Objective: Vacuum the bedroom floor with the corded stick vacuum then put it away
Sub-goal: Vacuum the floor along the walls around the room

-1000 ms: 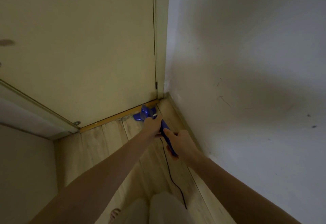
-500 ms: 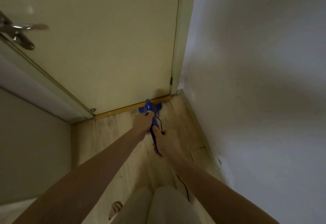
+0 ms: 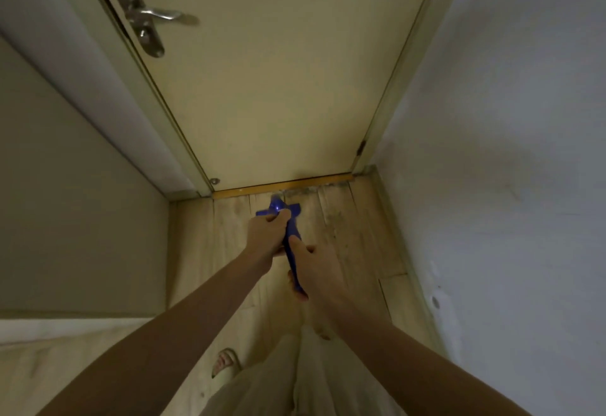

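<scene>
Pale wood-look floor (image 3: 357, 251) runs away from the camera down a narrow passage toward a closed cream door (image 3: 278, 81) at the far end. On the left a flat beige panel (image 3: 75, 186) stands upright, its far edge meeting the white door frame (image 3: 82, 64). High on the door's left side a metal lever handle (image 3: 154, 15) sits on a long metal plate, the lever pointing right. A yellow threshold strip (image 3: 285, 186) lies along the bottom of the door, and the boards just in front of it look grimy. A small round metal fitting (image 3: 214, 181) sits at the door's lower left corner.

In the middle, two bare forearms reach forward from the near edge. The left hand (image 3: 267, 230) is farther out, fingers curled round the upper shaft of the blue stick vacuum (image 3: 290, 235). The vacuum's blue floor head lies on the floor just short of the threshold, near the middle of the doorway, partly hidden behind that hand. The right hand (image 3: 314, 268) is nearer, wrapped round the vacuum's handle, thumb lying along the top. Both hands grip the same blue body, one just beyond the other.

Below the arms, light trousers (image 3: 295, 379) fill the near centre, with the toes of a bare foot (image 3: 224, 361) showing to their left.

On the right a scuffed white wall (image 3: 508, 169) runs along the passage.
</scene>
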Demonstrator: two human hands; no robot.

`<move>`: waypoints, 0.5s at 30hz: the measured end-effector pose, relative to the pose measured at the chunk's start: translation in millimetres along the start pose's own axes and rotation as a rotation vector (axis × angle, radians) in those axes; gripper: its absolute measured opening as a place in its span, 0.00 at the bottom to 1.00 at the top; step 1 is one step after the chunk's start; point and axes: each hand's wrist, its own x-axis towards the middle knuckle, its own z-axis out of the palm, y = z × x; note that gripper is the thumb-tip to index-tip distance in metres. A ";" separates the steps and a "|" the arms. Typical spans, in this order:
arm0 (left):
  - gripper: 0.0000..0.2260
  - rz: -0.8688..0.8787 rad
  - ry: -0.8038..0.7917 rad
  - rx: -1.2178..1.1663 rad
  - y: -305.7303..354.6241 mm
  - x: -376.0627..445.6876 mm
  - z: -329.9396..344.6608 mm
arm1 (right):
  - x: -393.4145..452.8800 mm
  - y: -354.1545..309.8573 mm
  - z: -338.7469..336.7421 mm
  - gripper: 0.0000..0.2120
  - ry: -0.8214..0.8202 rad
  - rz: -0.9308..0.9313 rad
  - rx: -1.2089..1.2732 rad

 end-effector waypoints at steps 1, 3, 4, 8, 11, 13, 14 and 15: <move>0.09 0.006 -0.018 0.008 1.1 2.7 -5.3 | -0.7 -1.3 8.1 0.18 0.020 0.015 0.003; 0.10 0.006 -0.057 0.023 2.8 10.2 -13.0 | 0.4 -1.9 22.7 0.17 0.067 0.034 0.012; 0.10 0.006 -0.072 0.034 3.4 14.6 -15.6 | 2.5 -0.8 28.9 0.18 0.087 0.033 0.025; 0.10 0.018 -0.115 0.091 5.1 33.5 -26.9 | 17.0 1.9 49.8 0.18 0.139 0.015 0.048; 0.11 0.029 -0.117 0.113 5.1 43.6 -34.3 | 25.6 2.5 61.1 0.18 0.129 0.017 0.012; 0.12 0.024 -0.103 0.122 2.1 44.9 -37.2 | 26.4 5.3 64.1 0.18 0.112 0.025 -0.003; 0.12 0.020 -0.096 0.108 0.7 42.7 -38.0 | 24.6 7.1 63.2 0.18 0.103 0.030 -0.002; 0.12 0.017 -0.091 0.087 -0.9 39.4 -38.4 | 22.2 8.3 60.8 0.17 0.092 0.033 0.003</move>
